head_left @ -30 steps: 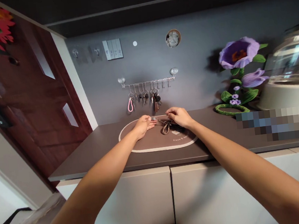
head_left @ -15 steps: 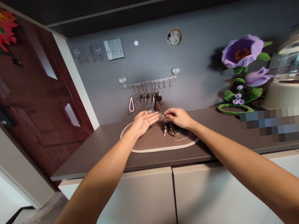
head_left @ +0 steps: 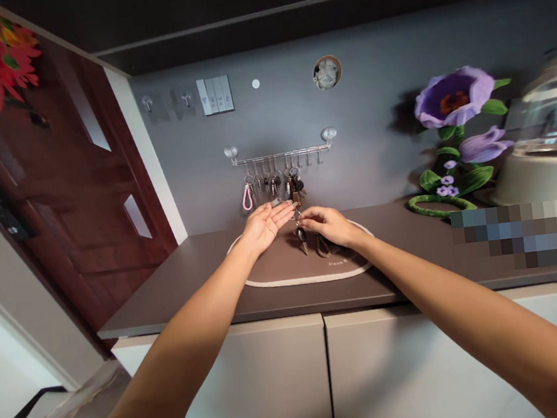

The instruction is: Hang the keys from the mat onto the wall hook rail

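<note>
Brown, with an off-white rim, the oval mat [head_left: 275, 271] lies flat on the dark matte counter [head_left: 166, 285], and our two hands meet above it. We have our left hand [head_left: 262, 228] open, palm up, its fingers nearly straight and close together; a small grey metal piece [head_left: 276, 202] lies by its thumb and fingers, though we cannot tell how firmly it is held. Our right hand [head_left: 328, 225] is half curled, with thumb and fingertips pinched on the ring of a key bunch [head_left: 302, 234] that hangs over the mat, near the left fingertips. We see a shiny dark oval fob and a narrow metal key on it. A braided brown loop [head_left: 322, 247] hangs below our right hand, over the mat.

Above and behind the mat, a clear hook rail [head_left: 282, 155] on the smooth grey wall carries several key sets [head_left: 275, 181] and a pink loop [head_left: 247, 198]. Right of the mat we see a soft, fuzzy purple flower [head_left: 454, 100] with a green ring base, and beyond it a cream, clear-topped appliance [head_left: 547, 182]. Our right hand hides part of the mat's printed lettering.
</note>
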`<action>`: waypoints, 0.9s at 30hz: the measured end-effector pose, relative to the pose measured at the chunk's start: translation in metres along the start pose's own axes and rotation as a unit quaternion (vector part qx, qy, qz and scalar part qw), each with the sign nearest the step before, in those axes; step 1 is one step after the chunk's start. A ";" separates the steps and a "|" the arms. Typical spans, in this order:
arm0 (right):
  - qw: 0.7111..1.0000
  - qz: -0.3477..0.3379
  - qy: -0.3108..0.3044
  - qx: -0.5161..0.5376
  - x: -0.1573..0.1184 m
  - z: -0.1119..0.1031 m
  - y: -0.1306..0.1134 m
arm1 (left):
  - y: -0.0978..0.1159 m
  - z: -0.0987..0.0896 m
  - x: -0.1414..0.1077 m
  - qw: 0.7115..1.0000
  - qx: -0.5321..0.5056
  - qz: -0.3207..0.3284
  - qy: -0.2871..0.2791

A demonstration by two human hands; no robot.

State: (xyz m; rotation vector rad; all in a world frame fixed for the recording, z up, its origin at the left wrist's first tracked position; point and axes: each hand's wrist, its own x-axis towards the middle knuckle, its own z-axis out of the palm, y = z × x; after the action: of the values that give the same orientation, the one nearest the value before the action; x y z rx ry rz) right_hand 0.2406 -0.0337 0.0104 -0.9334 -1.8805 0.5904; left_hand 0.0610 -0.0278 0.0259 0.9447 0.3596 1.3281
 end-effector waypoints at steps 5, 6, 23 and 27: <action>0.998 -0.004 -0.039 0.040 -0.001 0.001 -0.003 | 0.000 0.002 -0.001 1.000 -0.001 0.014 -0.024; 0.998 -0.003 -0.040 0.049 -0.002 0.001 -0.005 | 0.000 0.002 -0.001 0.999 0.002 0.019 -0.028; 0.995 -0.020 0.037 0.090 0.004 0.001 -0.002 | 0.001 0.000 -0.001 0.998 -0.020 0.025 -0.059; 0.987 0.017 0.070 0.143 0.004 -0.003 -0.010 | 0.001 -0.003 0.001 0.998 -0.028 0.038 -0.045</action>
State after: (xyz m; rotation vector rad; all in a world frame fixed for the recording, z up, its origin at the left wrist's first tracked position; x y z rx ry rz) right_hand 0.2387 -0.0365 0.0211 -0.7982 -1.6066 0.7731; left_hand 0.0586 -0.0261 0.0255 0.9749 0.2173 1.3540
